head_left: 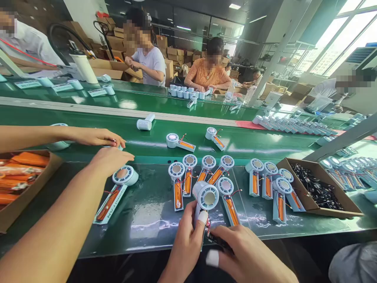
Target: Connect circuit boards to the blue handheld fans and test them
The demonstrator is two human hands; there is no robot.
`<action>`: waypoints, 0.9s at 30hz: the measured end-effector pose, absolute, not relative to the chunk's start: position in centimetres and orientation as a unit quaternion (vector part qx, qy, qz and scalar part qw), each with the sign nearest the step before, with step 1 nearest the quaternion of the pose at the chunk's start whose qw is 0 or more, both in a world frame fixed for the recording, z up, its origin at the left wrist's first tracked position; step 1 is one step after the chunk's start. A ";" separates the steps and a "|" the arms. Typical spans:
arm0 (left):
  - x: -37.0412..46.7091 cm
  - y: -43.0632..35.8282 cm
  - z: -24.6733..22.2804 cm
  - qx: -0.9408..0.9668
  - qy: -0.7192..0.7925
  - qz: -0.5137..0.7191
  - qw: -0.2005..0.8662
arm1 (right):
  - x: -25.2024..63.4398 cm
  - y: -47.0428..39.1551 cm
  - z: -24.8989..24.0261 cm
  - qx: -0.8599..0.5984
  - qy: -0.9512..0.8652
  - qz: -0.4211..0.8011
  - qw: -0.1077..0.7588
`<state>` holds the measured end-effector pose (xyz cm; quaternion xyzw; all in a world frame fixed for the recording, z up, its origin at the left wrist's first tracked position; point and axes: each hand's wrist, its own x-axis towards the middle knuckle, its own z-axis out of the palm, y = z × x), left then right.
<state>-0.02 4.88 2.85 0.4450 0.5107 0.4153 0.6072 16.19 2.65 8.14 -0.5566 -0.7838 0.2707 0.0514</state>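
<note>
My left hand point(185, 240) grips the handle of a light-blue hand fan body point(205, 196), held upright with its round head up; the thumb wears a white finger cot. My right hand point(250, 257), also with a white cot on one finger, pinches a small dark part with red wires point(216, 237) at the lower end of that handle. Just beyond lie several open fan bodies with orange batteries point(188, 177) on the green bench point(147, 220).
A co-worker's two bare arms reach in from the left, hands point(108, 155) above another fan body point(118, 188). A cardboard box of orange batteries point(17, 177) sits left, a box of black parts point(318, 190) right. More fans ride the conveyor point(182, 143). People work across the line.
</note>
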 end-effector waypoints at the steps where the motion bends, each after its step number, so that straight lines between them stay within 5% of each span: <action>1: 0.0 4.8 2.9 0.445 0.515 0.409 0.608 | 16.1 2.7 8.6 -0.541 -0.791 0.284 0.042; 11: -0.6 5.0 3.7 0.374 0.502 0.387 0.677 | 14.6 2.7 3.9 -0.478 -0.504 0.660 0.287; 17: -0.7 4.6 3.2 0.369 0.424 0.411 0.718 | 13.6 1.4 1.8 -0.514 -0.378 0.654 0.406; 27: -0.1 4.3 2.8 0.438 0.487 0.413 0.633 | 13.5 2.0 2.0 -0.528 -0.414 0.607 0.427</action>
